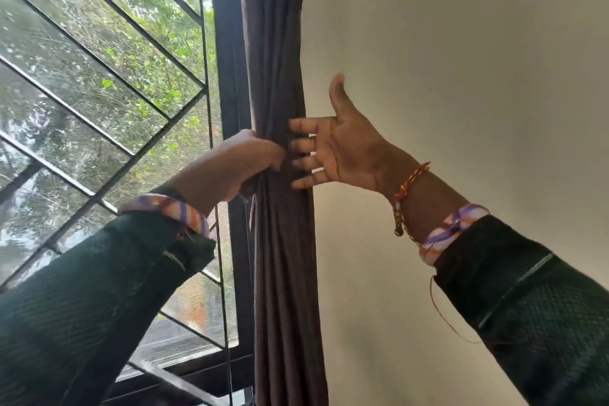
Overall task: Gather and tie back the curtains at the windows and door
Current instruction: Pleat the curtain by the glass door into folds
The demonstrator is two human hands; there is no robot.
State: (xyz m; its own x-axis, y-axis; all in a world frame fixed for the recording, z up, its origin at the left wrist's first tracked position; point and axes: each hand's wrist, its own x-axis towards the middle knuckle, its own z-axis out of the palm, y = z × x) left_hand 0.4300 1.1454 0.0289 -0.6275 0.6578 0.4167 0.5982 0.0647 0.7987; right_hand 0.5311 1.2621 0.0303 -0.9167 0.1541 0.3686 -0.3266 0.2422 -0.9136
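Two hands gather a dark curtain (280, 241) into a bunch beside a window (99, 92).

The curtain hangs at centre, running from 12 to 6 o'clock between the window frame and a pale wall (461, 76). The left hand (244, 161), at 9 o'clock of the bunch, curls around its folds. The right hand (339, 148), at 3 o'clock, lies flat against it, fingers (303, 142) straight and slightly spread. The cloth looks soft, light and pliable; the narrowed waist seems the best place to hold it.
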